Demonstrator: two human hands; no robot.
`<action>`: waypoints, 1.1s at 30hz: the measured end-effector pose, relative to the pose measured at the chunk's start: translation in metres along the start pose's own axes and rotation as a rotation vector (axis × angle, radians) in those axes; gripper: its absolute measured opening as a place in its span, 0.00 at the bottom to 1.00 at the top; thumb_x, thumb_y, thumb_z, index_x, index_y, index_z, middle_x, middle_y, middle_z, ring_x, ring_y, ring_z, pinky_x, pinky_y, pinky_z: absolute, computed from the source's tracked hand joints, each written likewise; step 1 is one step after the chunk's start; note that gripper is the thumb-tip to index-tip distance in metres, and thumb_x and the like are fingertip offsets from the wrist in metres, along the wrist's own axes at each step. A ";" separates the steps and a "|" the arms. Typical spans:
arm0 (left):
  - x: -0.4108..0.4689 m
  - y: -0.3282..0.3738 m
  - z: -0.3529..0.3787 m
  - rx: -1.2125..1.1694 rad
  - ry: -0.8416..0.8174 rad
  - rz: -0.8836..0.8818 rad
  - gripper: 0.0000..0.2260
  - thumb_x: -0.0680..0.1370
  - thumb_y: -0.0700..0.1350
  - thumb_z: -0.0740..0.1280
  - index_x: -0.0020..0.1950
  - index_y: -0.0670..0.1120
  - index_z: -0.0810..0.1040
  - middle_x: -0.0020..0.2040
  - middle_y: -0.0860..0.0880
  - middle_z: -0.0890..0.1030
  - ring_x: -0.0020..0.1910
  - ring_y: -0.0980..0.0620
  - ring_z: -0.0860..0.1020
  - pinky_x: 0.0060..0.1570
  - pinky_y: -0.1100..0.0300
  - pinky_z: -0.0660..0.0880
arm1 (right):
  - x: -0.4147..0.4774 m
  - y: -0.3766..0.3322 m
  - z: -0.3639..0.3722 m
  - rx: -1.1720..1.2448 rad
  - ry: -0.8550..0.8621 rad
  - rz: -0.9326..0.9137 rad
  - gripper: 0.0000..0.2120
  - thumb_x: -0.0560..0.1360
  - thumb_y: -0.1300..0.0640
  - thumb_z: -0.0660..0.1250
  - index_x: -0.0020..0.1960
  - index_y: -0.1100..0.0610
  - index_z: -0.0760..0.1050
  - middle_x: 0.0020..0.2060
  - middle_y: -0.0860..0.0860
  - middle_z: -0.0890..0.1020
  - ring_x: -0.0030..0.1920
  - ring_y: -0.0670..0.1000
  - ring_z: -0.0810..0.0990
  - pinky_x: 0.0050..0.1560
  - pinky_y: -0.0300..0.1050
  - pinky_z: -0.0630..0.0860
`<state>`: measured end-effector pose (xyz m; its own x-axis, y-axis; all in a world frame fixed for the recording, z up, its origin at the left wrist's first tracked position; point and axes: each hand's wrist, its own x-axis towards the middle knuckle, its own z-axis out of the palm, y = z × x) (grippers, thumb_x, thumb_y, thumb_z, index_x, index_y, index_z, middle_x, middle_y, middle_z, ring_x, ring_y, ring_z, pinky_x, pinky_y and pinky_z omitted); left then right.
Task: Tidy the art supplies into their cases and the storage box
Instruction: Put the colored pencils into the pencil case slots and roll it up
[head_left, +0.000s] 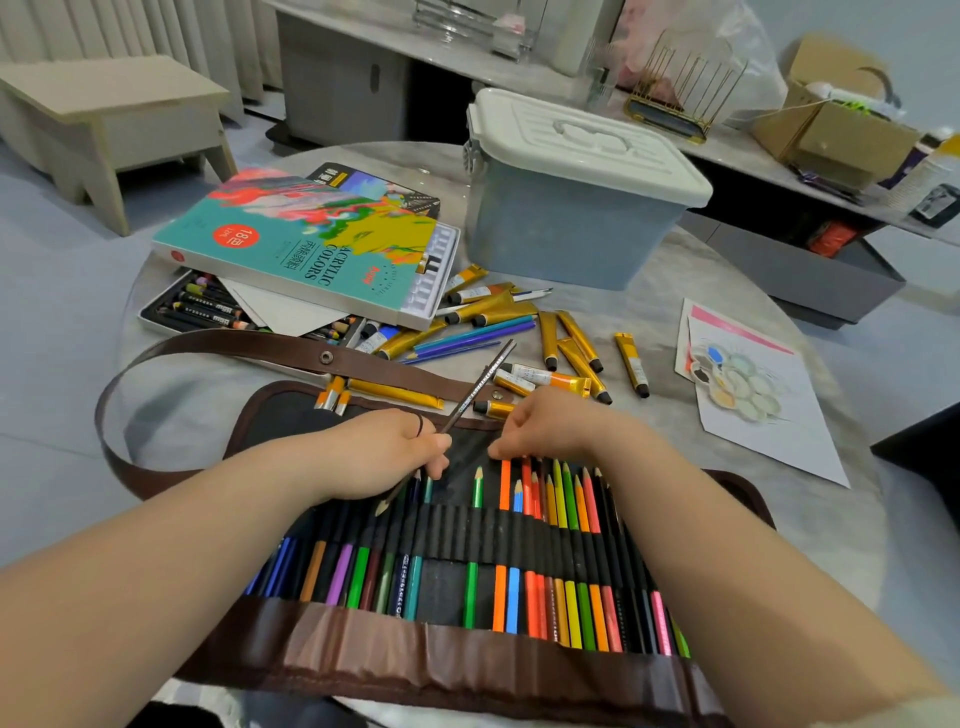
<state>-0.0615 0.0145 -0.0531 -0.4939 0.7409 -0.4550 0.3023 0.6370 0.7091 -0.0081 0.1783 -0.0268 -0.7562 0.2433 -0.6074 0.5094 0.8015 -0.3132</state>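
Holding a dark pencil (478, 386) over the brown pencil roll (467, 660) on a round grey table (654, 312).
The left hand (384, 452) pinches the pencil. The right hand (550, 426) rests bent fingers on the roll; I cannot tell if they pinch anything. Gold paint tubes (577, 340) lie by the shut storage box (566, 218). A wooden stool (114, 93) stands on the grey floor.

Glossy marble table (675, 291), plastic box (561, 239), wooden pencils (566, 597)

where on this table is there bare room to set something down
Bare table lies between the storage box, the drawing sheet and the loose paint tubes; another patch sits inside the strap loop. Crowded: from the acrylic box down to the pencil roll.
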 end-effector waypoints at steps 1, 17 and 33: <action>0.000 0.000 0.000 -0.007 -0.005 -0.001 0.16 0.82 0.49 0.52 0.38 0.52 0.73 0.52 0.55 0.76 0.59 0.56 0.72 0.61 0.63 0.61 | -0.002 0.000 -0.002 0.062 0.025 -0.018 0.15 0.76 0.51 0.64 0.56 0.60 0.78 0.54 0.55 0.79 0.56 0.52 0.76 0.56 0.45 0.72; -0.005 -0.003 -0.002 -0.263 0.009 -0.023 0.26 0.77 0.64 0.49 0.40 0.53 0.83 0.57 0.52 0.77 0.54 0.58 0.74 0.60 0.60 0.60 | -0.004 -0.012 0.017 -0.687 0.772 -0.670 0.09 0.64 0.57 0.75 0.43 0.58 0.79 0.35 0.51 0.80 0.35 0.52 0.80 0.28 0.37 0.69; -0.007 -0.004 0.014 0.630 -0.070 0.089 0.30 0.78 0.56 0.59 0.76 0.52 0.50 0.77 0.52 0.45 0.76 0.51 0.46 0.73 0.54 0.46 | -0.015 -0.011 -0.010 0.459 0.547 -0.176 0.07 0.77 0.59 0.61 0.40 0.56 0.70 0.28 0.49 0.72 0.28 0.47 0.72 0.31 0.40 0.72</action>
<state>-0.0481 0.0101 -0.0604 -0.3971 0.7951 -0.4584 0.7715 0.5597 0.3025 -0.0063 0.1716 -0.0070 -0.8783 0.4661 -0.1061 0.3912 0.5734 -0.7198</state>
